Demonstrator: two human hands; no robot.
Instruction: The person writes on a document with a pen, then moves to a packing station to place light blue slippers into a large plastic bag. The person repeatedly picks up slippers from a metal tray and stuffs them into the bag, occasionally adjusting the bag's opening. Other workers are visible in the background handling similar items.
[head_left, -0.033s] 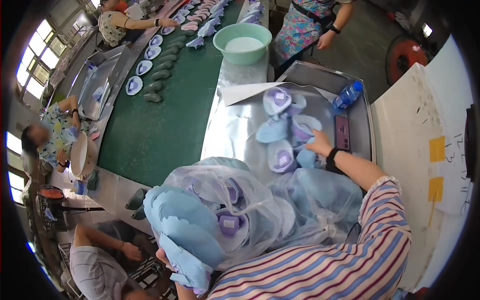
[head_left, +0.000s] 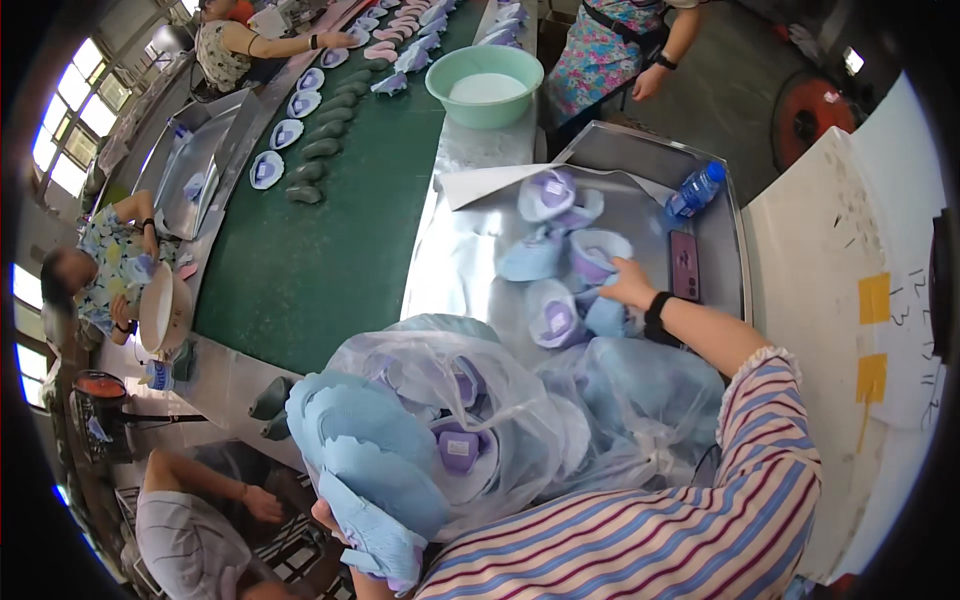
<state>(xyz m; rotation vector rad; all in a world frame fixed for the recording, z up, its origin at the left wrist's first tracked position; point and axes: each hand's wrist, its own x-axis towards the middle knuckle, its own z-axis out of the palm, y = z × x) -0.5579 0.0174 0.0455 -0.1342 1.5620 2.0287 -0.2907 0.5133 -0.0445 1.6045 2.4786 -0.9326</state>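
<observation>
Right hand [head_left: 628, 284]: fingers are being closed on a pale blue shoe upper [head_left: 605, 316] in the pile on the steel counter [head_left: 465, 270].
Left hand [head_left: 335, 520]: a stack of blue uppers [head_left: 365, 470] is being gripped.
Advice: one soft piece is best being pinched cleanly.
Materials: crinkly clear bag [head_left: 520, 420].

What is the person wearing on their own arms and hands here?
The hands are bare, no gloves. The right hand has a black band at the wrist. A striped sleeve in pink, blue, white and dark red ends in a frilled white cuff. The left hand is mostly hidden.
</observation>
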